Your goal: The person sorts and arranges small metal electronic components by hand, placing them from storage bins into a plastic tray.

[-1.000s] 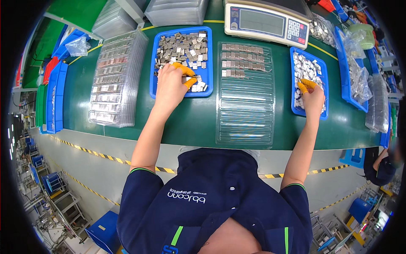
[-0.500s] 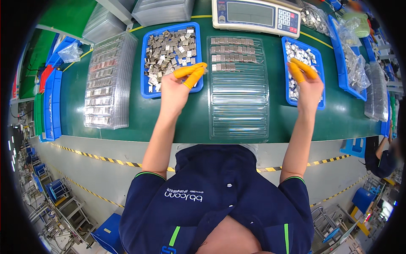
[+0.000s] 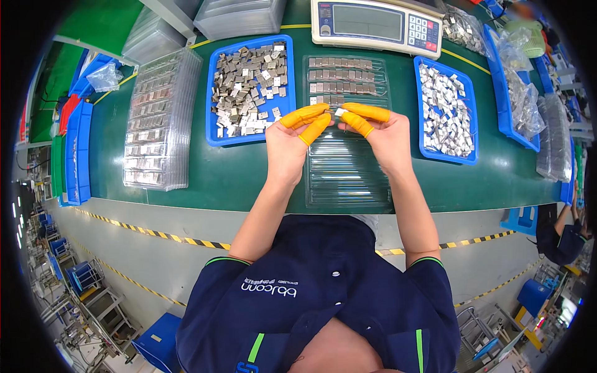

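My left hand [image 3: 289,140] and right hand [image 3: 382,133], both with yellow finger cots, meet over a clear plastic tray [image 3: 349,177]. Between my right fingertips is a small white connector piece [image 3: 340,112]. My left fingers pinch a small metal connector [image 3: 331,107], mostly hidden by the cots. The two pieces are close together; whether they touch I cannot tell. Rows of metal connectors [image 3: 341,75] lie in the tray's far slots. To the left, a blue bin [image 3: 214,138] holds many metal connectors; to the right, another blue bin [image 3: 449,156] holds white pieces.
Beyond the tray stands a counting scale [image 3: 367,22]. Stacked clear trays [image 3: 157,121] stand at the left, with more clear containers [image 3: 239,17] behind. A blue bin with plastic bags [image 3: 522,102] sits at the right. The green table's front edge [image 3: 249,211] curves before me.
My right hand has moved left from the white-piece bin with a piece in its fingers. My left hand has moved right from the metal-connector bin. Both now meet over the tray.
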### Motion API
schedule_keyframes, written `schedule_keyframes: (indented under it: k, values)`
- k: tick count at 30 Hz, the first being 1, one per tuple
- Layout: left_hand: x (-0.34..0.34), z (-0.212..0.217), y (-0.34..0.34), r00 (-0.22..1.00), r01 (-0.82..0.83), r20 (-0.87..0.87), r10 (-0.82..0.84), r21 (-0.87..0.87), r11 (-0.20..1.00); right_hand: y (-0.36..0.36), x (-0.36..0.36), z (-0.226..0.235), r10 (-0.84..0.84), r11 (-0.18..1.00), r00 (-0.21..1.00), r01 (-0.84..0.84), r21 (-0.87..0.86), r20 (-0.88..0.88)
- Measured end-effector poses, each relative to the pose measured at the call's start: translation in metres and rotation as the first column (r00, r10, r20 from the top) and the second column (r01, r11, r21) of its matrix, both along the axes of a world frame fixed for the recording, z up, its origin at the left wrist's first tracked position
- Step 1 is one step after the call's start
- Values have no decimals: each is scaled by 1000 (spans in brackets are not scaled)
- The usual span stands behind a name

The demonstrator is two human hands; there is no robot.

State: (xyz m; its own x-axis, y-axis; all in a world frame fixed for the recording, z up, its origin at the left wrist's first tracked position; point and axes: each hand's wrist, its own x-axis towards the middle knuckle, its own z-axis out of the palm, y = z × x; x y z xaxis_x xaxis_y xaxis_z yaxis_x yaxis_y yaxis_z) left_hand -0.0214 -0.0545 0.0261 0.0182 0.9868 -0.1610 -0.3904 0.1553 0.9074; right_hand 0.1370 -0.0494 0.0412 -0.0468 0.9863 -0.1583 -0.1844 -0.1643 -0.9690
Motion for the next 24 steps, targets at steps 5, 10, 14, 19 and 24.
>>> schedule_keyframes:
  k: [5,10,14,19,24]
  values:
    - [-1,-1,0,998,-4,69,6,-30,1000,-1,0,-5,-10,1000,998,10,14,54]
    - [0,-2,2,997,59,48,-58,-22,998,-3,5,-8,-8,998,995,1,70,95]
    - [-2,1,3,995,82,-59,-85,-48,995,-3,13,-4,24,988,968,-61,140,250]
    - [-2,1,-2,986,70,-153,-59,65,995,-4,18,0,48,968,906,-145,203,421]
    - [-9,0,-6,975,207,92,-202,-46,977,-2,21,-9,164,981,986,-166,99,32]
